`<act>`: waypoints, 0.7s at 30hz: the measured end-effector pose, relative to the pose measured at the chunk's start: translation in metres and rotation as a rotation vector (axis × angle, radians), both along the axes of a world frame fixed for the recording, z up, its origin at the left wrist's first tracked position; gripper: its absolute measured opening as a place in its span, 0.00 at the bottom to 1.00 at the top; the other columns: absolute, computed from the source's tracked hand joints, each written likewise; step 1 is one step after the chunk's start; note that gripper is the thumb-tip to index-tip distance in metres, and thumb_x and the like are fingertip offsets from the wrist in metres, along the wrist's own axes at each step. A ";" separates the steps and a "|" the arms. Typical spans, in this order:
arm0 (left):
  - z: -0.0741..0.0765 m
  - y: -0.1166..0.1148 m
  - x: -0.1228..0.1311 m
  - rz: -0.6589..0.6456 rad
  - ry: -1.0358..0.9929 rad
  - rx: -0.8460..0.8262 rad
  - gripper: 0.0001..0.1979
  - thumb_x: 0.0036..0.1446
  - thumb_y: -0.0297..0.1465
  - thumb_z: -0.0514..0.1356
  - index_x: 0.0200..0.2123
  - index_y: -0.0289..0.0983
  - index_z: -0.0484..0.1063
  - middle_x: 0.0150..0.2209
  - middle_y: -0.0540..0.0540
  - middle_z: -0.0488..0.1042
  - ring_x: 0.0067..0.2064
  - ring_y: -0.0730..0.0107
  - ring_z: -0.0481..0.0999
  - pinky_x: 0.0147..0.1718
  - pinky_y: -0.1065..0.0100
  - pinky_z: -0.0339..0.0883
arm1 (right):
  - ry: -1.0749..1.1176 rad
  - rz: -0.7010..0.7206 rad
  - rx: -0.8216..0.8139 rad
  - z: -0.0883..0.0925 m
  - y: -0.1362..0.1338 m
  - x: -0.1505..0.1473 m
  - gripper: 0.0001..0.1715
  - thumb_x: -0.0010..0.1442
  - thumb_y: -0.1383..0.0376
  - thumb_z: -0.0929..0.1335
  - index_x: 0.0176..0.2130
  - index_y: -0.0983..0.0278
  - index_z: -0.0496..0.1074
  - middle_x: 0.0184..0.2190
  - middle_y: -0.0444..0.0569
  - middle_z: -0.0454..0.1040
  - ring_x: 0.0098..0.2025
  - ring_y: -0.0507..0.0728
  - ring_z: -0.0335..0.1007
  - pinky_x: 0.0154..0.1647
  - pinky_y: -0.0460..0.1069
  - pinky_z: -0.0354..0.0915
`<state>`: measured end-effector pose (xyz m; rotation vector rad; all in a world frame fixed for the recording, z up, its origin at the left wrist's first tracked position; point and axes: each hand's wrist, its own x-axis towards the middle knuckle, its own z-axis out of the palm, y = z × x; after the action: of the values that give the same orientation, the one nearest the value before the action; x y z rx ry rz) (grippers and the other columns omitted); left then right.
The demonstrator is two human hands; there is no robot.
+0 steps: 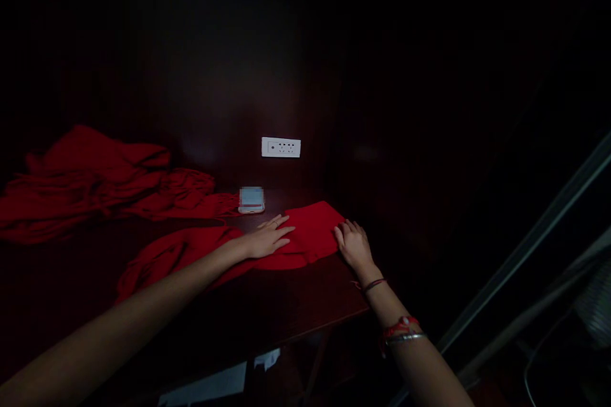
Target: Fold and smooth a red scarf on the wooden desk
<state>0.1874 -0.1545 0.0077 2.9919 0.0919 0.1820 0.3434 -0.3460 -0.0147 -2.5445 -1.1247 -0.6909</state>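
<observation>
A red cloth (315, 225), which looks like a scarf, lies on the dark table, flat and folded at its right end and rumpled toward the left. My left hand (267, 241) rests on top of it with fingers spread. At the cloth's right edge is my right hand (354, 244), its thumb by the edge and its fingers slightly bent and apart. I see no clear grip there, though the underside of that hand is hidden.
More red fringed cloth (109, 171) is heaped at the left. A phone (251, 200) lies behind my left hand. On the back panel is a white socket plate (281, 147). The table's front edge (329, 325) runs below my hands; pale sheets (210, 386) show underneath.
</observation>
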 end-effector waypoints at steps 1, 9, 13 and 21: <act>-0.001 0.000 -0.015 0.015 0.005 -0.011 0.22 0.55 0.40 0.44 0.53 0.42 0.52 0.58 0.46 0.42 0.57 0.62 0.41 0.52 0.61 0.43 | -0.002 -0.004 0.008 -0.001 0.000 0.000 0.23 0.58 0.58 0.53 0.44 0.68 0.65 0.48 0.56 0.62 0.51 0.60 0.52 0.49 0.55 0.47; 0.014 0.048 -0.101 0.191 0.038 -0.016 0.30 0.50 0.48 0.45 0.54 0.38 0.52 0.52 0.42 0.59 0.50 0.62 0.60 0.47 0.66 0.51 | 0.087 0.017 0.043 0.007 0.006 -0.001 0.20 0.57 0.60 0.55 0.45 0.66 0.63 0.51 0.54 0.58 0.53 0.60 0.47 0.51 0.59 0.43; 0.008 0.069 -0.117 0.205 0.116 -0.015 0.39 0.41 0.51 0.53 0.55 0.41 0.49 0.55 0.43 0.53 0.54 0.59 0.53 0.49 0.65 0.48 | 0.106 0.067 0.030 0.041 0.030 -0.014 0.20 0.56 0.60 0.55 0.45 0.66 0.63 0.51 0.54 0.58 0.53 0.60 0.48 0.50 0.60 0.44; 0.015 0.076 -0.139 0.468 0.190 0.072 0.47 0.32 0.49 0.58 0.56 0.46 0.42 0.58 0.42 0.39 0.57 0.47 0.40 0.48 0.49 0.41 | 0.293 0.306 -0.305 0.062 0.109 -0.052 0.32 0.53 0.50 0.56 0.53 0.61 0.53 0.55 0.53 0.50 0.55 0.65 0.42 0.48 0.62 0.47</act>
<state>0.0482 -0.0782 0.0223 2.9967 0.8217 -0.0534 0.2915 -0.2366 0.0468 -2.5124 -1.5577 -0.0716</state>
